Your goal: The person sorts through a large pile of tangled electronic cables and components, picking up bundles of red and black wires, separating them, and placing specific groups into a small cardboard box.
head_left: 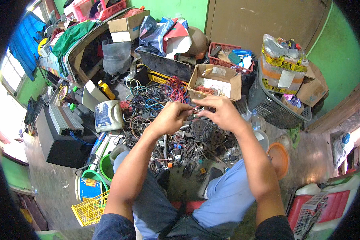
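Your left hand [170, 117] and right hand [222, 112] pinch together on a thin wire end [193, 109], held over the far tangled wire pile [156, 100]. It looks light, springy and slippery; grip near the tip.

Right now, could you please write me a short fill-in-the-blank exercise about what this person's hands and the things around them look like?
1. The left hand and right hand meet above a heap of tangled ____.
2. The open cardboard box lies just beyond the ____ hand.
3. The basket by the person's left thigh is ____ in colour.

Missing words: wires; right; yellow
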`<state>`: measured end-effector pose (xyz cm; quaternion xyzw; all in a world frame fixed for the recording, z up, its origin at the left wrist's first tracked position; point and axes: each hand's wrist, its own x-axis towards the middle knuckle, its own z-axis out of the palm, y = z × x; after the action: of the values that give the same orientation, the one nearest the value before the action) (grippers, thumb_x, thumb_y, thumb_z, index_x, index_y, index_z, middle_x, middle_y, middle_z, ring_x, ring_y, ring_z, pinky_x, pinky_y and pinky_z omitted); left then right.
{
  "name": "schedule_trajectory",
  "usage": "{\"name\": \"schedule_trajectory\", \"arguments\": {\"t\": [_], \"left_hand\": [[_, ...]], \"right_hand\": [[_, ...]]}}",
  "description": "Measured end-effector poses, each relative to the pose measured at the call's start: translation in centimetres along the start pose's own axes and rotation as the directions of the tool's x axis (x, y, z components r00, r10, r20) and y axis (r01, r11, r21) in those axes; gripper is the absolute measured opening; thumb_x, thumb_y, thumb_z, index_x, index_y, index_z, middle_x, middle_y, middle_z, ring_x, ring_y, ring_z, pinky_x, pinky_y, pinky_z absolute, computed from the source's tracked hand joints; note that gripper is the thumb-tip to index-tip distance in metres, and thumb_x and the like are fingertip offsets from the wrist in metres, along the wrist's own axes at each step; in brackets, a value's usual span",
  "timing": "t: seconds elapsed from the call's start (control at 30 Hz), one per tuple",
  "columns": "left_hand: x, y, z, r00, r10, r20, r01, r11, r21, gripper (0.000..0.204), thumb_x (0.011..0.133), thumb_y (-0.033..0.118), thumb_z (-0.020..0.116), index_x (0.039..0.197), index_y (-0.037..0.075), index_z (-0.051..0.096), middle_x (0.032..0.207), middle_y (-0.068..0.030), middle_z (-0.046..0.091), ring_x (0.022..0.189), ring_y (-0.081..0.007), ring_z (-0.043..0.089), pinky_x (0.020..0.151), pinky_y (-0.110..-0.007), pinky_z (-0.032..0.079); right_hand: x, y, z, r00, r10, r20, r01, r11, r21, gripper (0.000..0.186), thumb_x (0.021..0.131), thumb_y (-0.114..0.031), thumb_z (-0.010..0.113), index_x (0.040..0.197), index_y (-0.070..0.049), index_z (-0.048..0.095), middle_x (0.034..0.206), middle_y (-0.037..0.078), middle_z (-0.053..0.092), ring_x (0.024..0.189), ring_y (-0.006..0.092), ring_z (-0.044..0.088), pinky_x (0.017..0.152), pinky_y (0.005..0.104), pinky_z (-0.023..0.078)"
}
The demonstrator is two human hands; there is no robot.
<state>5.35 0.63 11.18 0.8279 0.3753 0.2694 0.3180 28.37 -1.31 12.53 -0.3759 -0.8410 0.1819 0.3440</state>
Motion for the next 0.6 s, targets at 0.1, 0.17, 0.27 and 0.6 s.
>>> {"name": "schedule_trajectory", "arguments": {"t": [0.1, 0.17, 0.27, 0.6], "left_hand": [[-0.1, 0.5, -0.8, 1.000, -0.013, 0.023, 0.012, 1.000, 0.015, 0.019, 0.093, 0.009, 0.064, 0.104, -0.005, 0.071, 0.077, -0.0213, 0.068, 0.067, -0.0255, 0.066, 0.065, -0.040, 0.049], [-0.2, 0.5, -1.0, 0.999, -0.029, 0.033, 0.029, 1.000, 0.002, 0.019, 0.093, 0.008, 0.064, 0.103, -0.006, 0.071, 0.075, -0.0216, 0.068, 0.065, -0.0253, 0.066, 0.063, -0.040, 0.049], [-0.1, 0.3, -0.9, 1.000, 0.011, 0.027, -0.011, 1.000, 0.017, 0.018, 0.093, 0.008, 0.063, 0.103, -0.006, 0.071, 0.077, -0.0230, 0.068, 0.065, -0.0295, 0.066, 0.064, -0.041, 0.050], [0.6, 0.2, 0.1, 0.996, 0.035, -0.082, -0.030, 0.998, 0.060, 0.020, 0.096, 0.012, 0.064, 0.107, -0.003, 0.072, 0.077, -0.0218, 0.070, 0.066, -0.0296, 0.069, 0.067, -0.039, 0.053]], "right_hand": [[-0.2, -1.0, 0.4, 0.997, -0.005, 0.074, 0.007, 1.000, -0.019, 0.043, 0.084, -0.013, 0.076, 0.126, -0.005, 0.068, 0.107, 0.018, 0.071, 0.097, 0.0359, 0.068, 0.087, 0.0425, 0.054], [-0.3, -1.2, 0.8, 0.998, 0.011, 0.062, -0.004, 0.994, -0.114, 0.035, 0.086, -0.010, 0.072, 0.120, -0.004, 0.069, 0.104, 0.018, 0.071, 0.096, 0.0372, 0.069, 0.086, 0.0458, 0.054], [-0.3, -1.4, 0.9, 0.994, 0.070, 0.086, -0.050, 0.974, -0.221, 0.031, 0.086, -0.009, 0.070, 0.117, -0.004, 0.070, 0.103, 0.018, 0.071, 0.095, 0.0376, 0.069, 0.085, 0.0470, 0.055], [-0.6, -0.4, 0.8, 0.991, 0.116, -0.069, -0.132, 0.948, -0.291, 0.021, 0.086, -0.002, 0.066, 0.106, -0.003, 0.074, 0.093, 0.020, 0.072, 0.087, 0.0383, 0.069, 0.079, 0.0441, 0.056]]}}
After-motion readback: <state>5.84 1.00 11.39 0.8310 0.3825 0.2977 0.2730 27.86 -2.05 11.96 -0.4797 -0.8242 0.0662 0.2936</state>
